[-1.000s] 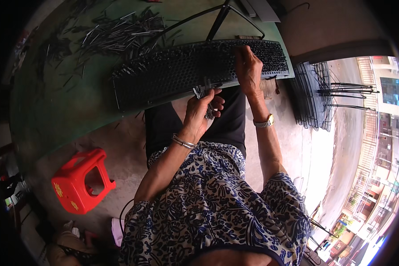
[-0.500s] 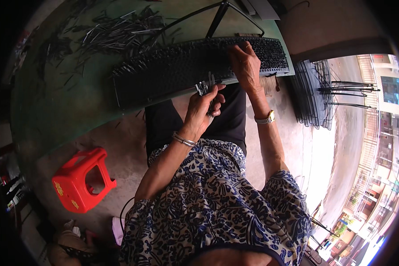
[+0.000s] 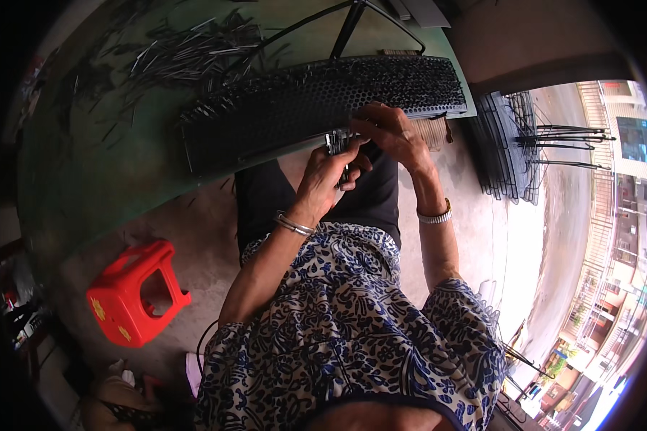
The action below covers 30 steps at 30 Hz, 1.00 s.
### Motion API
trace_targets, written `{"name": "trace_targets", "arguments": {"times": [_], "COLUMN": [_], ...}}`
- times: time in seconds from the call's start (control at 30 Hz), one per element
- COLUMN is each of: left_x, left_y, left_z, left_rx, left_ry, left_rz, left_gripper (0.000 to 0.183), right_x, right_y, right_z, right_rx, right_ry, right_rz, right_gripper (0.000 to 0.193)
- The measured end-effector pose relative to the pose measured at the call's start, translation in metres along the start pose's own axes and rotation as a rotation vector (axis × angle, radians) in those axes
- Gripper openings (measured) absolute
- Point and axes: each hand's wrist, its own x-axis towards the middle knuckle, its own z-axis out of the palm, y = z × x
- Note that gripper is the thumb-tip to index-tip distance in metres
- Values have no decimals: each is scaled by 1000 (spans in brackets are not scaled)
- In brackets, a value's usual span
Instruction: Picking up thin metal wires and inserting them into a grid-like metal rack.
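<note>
A bundle of thin dark strips stands up out of my left hand, whose fingers are wrapped round it. Close by on the right, my right hand has its fingertips pinched together at the top of the bundle; whatever lies between them is too small to make out. Beyond both hands a long black perforated tray lies along the near edge of the table. Short dark pieces stand packed in its holes at the right and along the far side, while bare holes show in the middle and front.
Loose dark strips lie heaped on the green table. A black metal frame rises behind the tray. Black wire racks are stacked at the right, and a red plastic stool is on the floor at left.
My right hand has come back from the right part of the tray, toward me and slightly left, to the bundle. My left hand keeps its hold and has hardly moved.
</note>
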Motion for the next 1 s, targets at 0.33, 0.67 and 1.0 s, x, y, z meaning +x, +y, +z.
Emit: {"name": "trace_targets", "arguments": {"times": [0.33,0.67,1.0], "left_x": [-2,11,27], "left_y": [7,10,-10], "left_z": [2,-8,-16], "left_rx": [144,112,-137], "left_ry": [-44,-97,54], "left_rz": [-99,-133,-55], "left_gripper": [31,25,22], "right_x": [-2,-7,21], "right_y": [15,-8,11], "right_z": [-14,-22,-14], "right_rx": [70,196,-337], "right_ry": [17,59,721], "right_rz": [107,42,-155], "right_gripper": [26,20,9]}}
